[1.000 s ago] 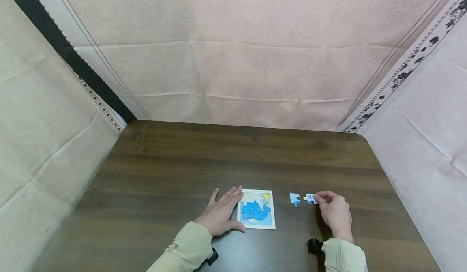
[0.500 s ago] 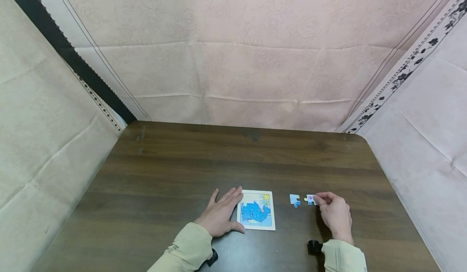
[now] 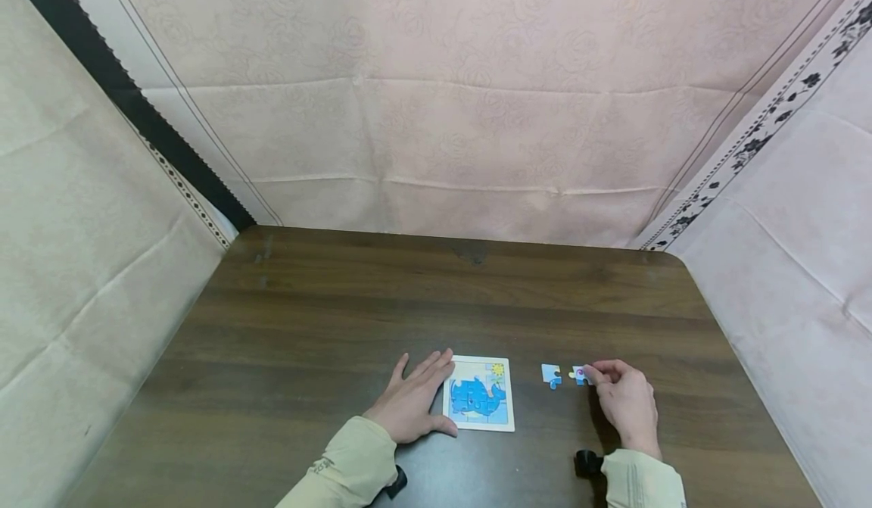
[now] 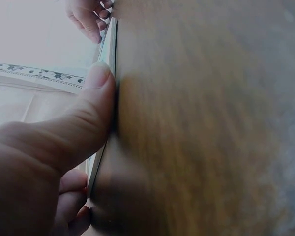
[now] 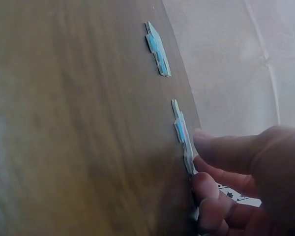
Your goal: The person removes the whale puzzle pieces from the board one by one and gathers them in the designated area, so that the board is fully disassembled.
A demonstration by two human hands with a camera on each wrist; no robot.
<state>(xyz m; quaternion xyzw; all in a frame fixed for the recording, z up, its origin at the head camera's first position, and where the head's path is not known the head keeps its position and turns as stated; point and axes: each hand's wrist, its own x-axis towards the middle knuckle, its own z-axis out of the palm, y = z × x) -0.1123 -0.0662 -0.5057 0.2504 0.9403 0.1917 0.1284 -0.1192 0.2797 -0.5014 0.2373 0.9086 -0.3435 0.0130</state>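
A small white-framed jigsaw puzzle with a blue whale and a yellow sun lies on the table, part of its upper middle pale without print. My left hand rests along its left side, fingers spread and straight, thumb at the lower left corner. To the right, my right hand pinches a puzzle piece at its right end. That piece lies low at the tabletop in the right wrist view, thumb over it and fingers curled at its edge. A second, light blue puzzle piece lies loose between the frame and the held piece.
Dark wood-grain table surrounds the puzzle. Pale cloth hangs behind the table's far edge and along both sides, with a black floral band on the right. A black strap sits at the right wrist.
Both hands stay almost in place. The right fingertips cover slightly more of the puzzle piece than before. The whale puzzle and the loose piece have not moved.
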